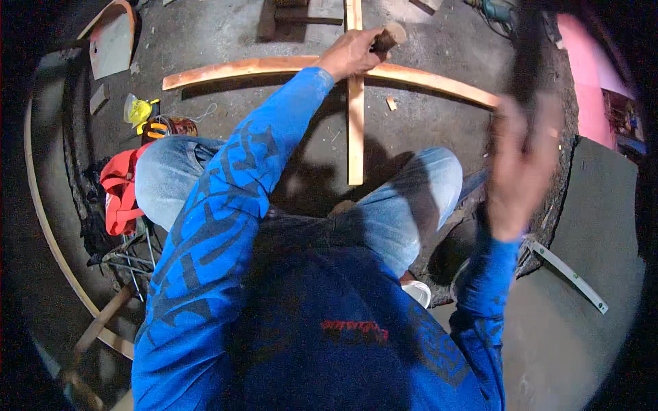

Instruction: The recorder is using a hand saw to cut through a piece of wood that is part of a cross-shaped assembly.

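My left hand (349,55) grips a short brown wooden piece (388,40) with a pale end, just over the spot where two light wooden strips cross. One strip (260,66) runs sideways; the other (356,137) runs toward me between my bent legs (425,178). My right hand (521,157) is raised at the right, smeared by motion, with a dark blurred shape (531,48) above it; I cannot make out its fingers or what that shape is. A small wood chip (391,103) lies on the grey floor below the sideways strip.
At left are a red cloth bag (120,192), yellow item (137,111), orange-handled tool (159,129), metal rods (137,260), pale board (110,41) and long wooden strip (62,267). At right are a pink surface (582,82), power tool (493,17) and level-like bar (576,281).
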`<action>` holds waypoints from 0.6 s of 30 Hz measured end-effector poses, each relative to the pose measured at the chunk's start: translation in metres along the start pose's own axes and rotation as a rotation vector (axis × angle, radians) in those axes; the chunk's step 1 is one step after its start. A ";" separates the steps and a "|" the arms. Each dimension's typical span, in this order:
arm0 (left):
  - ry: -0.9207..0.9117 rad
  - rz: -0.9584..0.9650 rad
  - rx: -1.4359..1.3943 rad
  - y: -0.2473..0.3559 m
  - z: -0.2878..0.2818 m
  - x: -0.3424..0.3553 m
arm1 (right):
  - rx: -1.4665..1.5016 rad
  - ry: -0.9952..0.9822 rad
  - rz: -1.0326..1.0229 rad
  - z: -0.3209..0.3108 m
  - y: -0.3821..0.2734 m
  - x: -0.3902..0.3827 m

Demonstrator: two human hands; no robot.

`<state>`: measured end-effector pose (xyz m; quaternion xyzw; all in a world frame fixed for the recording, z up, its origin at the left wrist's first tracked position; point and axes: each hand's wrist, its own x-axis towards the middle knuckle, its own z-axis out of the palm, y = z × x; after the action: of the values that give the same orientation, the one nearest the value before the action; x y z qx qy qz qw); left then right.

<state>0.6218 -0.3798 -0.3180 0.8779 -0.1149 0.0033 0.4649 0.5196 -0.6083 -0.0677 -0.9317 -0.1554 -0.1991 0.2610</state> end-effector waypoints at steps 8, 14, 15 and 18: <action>-0.052 -0.010 0.081 -0.008 0.003 -0.001 | -0.032 -0.124 0.029 0.043 0.010 -0.029; -0.028 -0.046 0.045 -0.033 0.015 -0.023 | 0.033 -0.356 0.165 0.035 0.038 -0.045; -0.158 -0.257 0.004 -0.038 0.013 -0.018 | 0.035 -0.251 0.091 0.024 0.036 -0.036; 0.053 0.018 -0.049 -0.037 0.000 0.001 | 0.244 -0.028 0.161 -0.007 0.020 -0.013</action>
<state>0.6305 -0.3604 -0.3484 0.8647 -0.1105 0.0280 0.4892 0.5141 -0.6310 -0.0773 -0.9053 -0.1070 -0.1444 0.3850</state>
